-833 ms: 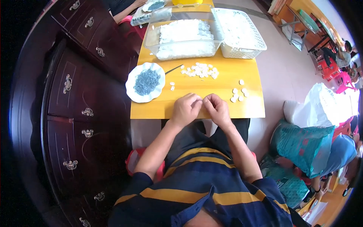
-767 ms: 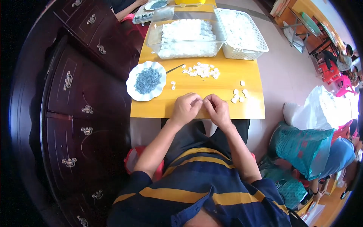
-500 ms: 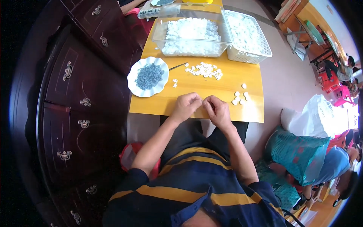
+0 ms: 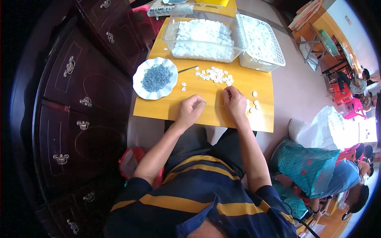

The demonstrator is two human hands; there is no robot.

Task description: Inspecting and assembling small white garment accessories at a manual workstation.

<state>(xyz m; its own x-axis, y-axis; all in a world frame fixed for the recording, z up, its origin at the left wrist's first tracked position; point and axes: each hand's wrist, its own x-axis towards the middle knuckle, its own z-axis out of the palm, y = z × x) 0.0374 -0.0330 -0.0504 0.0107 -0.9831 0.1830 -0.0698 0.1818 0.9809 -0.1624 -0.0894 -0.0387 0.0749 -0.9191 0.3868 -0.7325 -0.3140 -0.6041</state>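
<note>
My left hand [image 4: 191, 109] rests over the near part of the wooden table [image 4: 154, 107], thumb and fingers pinched; whatever they hold is too small to make out. Farther right, my right hand [image 4: 236, 104] is closed too, its fingertips just short of a loose pile of small white two-holed pieces [image 4: 214, 75]. What its fingers hold, if anything, is hidden. Two similar white pieces [image 4: 183, 86] lie apart, beyond the left hand. Beside my right hand are several white roundish pieces [image 4: 255, 104]. A white scalloped dish [image 4: 137, 88] holds many thin grey-blue pins [image 4: 156, 78].
A clear plastic bin [image 4: 168, 41] full of white pieces stands at the back, next to a white perforated basket [image 4: 274, 63]. A thin dark tool [image 4: 187, 69] lies by the dish. Dark drawers [image 4: 67, 107] line the left; bags [image 4: 305, 166] and a person [image 4: 344, 178] are at right.
My hands, close together before, have parted. The right one moved right and farther out toward the white pile; the left shifted slightly left. The view has tilted a little.
</note>
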